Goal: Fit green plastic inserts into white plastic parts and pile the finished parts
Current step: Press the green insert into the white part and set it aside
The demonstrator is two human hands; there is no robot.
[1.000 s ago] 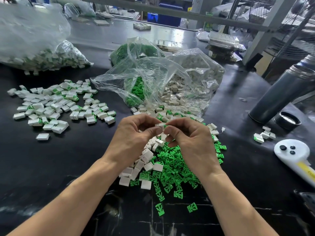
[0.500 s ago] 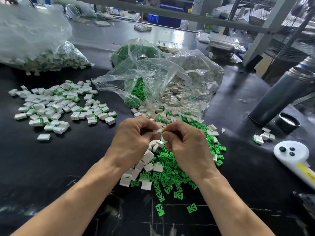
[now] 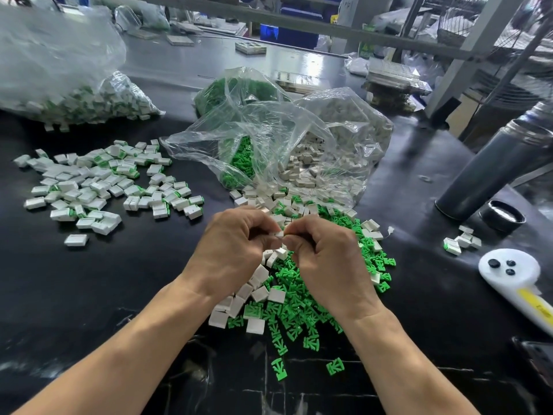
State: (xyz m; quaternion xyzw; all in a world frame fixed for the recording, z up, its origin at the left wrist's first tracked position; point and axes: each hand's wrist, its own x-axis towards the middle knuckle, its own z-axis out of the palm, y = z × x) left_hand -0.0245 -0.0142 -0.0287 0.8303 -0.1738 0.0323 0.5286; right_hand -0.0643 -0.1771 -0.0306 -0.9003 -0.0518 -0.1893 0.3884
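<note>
My left hand (image 3: 236, 253) and my right hand (image 3: 326, 259) meet fingertip to fingertip above the middle of the black table, both pinching one small white plastic part (image 3: 279, 234). Whether a green insert is in it is hidden by my fingers. Beneath my hands lies a loose heap of green inserts (image 3: 296, 313) mixed with white parts (image 3: 257, 292). A spread pile of finished parts (image 3: 98, 187), white with green showing, lies to the left.
An open clear bag (image 3: 299, 145) spills green and white pieces behind my hands. A big bag of finished parts (image 3: 74, 97) sits far left. On the right stand a grey flask (image 3: 490, 172), its black cap (image 3: 502, 218), a few parts (image 3: 460, 242) and a white controller (image 3: 514, 277).
Both hands stay together on the white part, shifting slightly down and toward me. Nothing else on the table has moved.
</note>
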